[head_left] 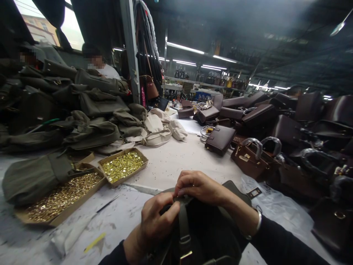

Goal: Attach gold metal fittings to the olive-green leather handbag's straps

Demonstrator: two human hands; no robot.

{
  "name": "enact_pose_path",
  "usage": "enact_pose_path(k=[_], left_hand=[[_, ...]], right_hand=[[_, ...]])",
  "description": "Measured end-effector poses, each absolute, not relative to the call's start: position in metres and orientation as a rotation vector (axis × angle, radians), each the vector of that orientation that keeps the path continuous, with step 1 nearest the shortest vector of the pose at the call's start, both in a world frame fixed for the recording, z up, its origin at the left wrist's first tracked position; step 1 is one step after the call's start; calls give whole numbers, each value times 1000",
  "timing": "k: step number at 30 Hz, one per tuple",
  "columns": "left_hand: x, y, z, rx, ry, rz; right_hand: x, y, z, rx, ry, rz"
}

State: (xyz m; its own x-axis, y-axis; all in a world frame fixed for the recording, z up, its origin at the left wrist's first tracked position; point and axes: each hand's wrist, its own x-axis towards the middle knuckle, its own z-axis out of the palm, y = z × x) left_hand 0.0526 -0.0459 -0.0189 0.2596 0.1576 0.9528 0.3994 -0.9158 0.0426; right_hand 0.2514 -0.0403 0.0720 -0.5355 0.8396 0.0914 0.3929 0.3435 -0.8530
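A dark olive bag (pixel 209 232) with a strap and a gold-coloured buckle lies in front of me at the table's near edge. My left hand (pixel 160 213) is closed on the bag's upper edge, thumb and index finger pinched close to the strap. Just beyond it, my right hand (pixel 200 186) pinches the same edge with its fingertips together. Whether a small part sits between the fingertips is hidden. A tag (pixel 254 193) hangs at the bag's right side.
Cardboard trays of gold studs (pixel 66 195) and yellowish metal pieces (pixel 122 167) stand left, beside an awl-like tool (pixel 109 203). Olive bags (pixel 91 132) pile up behind them; dark brown handbags (pixel 220 138) crowd the right. Plastic wrap (pixel 284 209) lies nearby. Co-workers sit farther back.
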Motion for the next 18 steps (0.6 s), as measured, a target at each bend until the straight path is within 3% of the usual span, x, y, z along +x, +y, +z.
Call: enact_pose_path(k=[12, 18], left_hand=[[54, -45, -25, -2388, -488, -1736], [53, -45, -26, -2390, -471, -1750]], right_hand=[[249, -42, 81, -1046, -2377, 918], [250, -43, 84, -1076, -2278, 1075]])
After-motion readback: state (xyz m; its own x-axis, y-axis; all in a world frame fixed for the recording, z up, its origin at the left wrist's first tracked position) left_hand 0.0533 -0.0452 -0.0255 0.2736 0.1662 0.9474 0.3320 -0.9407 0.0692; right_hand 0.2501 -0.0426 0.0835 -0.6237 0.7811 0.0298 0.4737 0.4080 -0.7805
